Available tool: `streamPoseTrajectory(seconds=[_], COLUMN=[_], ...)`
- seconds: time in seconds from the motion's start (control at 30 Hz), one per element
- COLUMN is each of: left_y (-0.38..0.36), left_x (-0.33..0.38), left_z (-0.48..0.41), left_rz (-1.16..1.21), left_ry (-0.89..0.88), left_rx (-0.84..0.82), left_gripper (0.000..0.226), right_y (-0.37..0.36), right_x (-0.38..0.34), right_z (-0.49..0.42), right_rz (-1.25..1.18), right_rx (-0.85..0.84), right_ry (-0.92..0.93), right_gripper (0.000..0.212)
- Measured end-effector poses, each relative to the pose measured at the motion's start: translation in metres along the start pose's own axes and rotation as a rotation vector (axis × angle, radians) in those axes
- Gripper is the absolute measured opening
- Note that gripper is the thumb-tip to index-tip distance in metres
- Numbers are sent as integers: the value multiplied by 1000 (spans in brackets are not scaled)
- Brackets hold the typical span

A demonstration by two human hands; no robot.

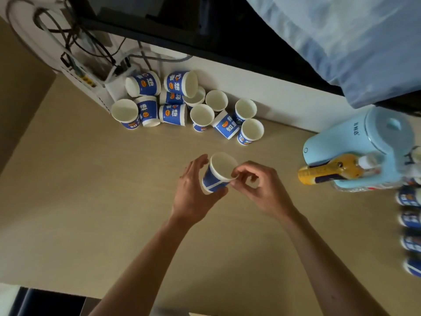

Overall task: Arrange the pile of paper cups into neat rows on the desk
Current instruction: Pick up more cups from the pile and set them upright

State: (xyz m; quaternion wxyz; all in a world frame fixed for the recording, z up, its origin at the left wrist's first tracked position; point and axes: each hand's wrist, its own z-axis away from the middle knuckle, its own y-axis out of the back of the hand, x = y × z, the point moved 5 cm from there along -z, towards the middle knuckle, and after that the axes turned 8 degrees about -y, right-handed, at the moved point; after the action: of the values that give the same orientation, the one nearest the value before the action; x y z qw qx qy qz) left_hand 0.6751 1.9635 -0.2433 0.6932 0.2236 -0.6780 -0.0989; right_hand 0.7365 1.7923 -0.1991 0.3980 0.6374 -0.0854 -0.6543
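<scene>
A blue-and-white paper cup (215, 176) is held above the middle of the wooden desk (91, 201), tilted with its mouth facing up and away. My left hand (196, 192) wraps around its body from the left. My right hand (255, 185) pinches its rim between thumb and fingers. A pile of several matching cups (182, 103) lies at the back of the desk against the wall, some upright, some on their sides. Along the right edge a row of cups (410, 220) stands in a line, partly cut off by the frame.
A light blue electric kettle (369, 142) stands at the right, with a yellow bottle (328, 172) lying in front of it. A white router with tangled cables (91, 71) sits at the back left. A dark monitor (159, 19) hangs above the pile.
</scene>
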Motion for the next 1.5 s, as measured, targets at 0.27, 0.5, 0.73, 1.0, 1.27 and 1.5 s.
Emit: streamPoseTrajectory(seconds=[0.27,0.5,0.73,1.0,1.27,1.5], left_y=[2,13,20,29,-1,-67], left_x=[-1,-12,-24,-25,29,102], left_z=[-2,18,33,32,35,77], left_rz=[35,80,87,86,104,125], left_ry=[72,180,206,191,95,-49], left_rx=[65,113,114,107,64,9], left_gripper=[64,61,61,60,57,58], right_y=[12,7,-18,-9,21,60], right_x=[11,99,110,106,76,91], right_z=[-7,-81,-124,-89,48,183], right_rz=[-207,-75,2,-107,-321,-493], right_rx=[87,462,513,731,833,943], right_ry=[-70,-516,-513,-499,-434,-424], right_gripper=[57,111,97,71,65,66])
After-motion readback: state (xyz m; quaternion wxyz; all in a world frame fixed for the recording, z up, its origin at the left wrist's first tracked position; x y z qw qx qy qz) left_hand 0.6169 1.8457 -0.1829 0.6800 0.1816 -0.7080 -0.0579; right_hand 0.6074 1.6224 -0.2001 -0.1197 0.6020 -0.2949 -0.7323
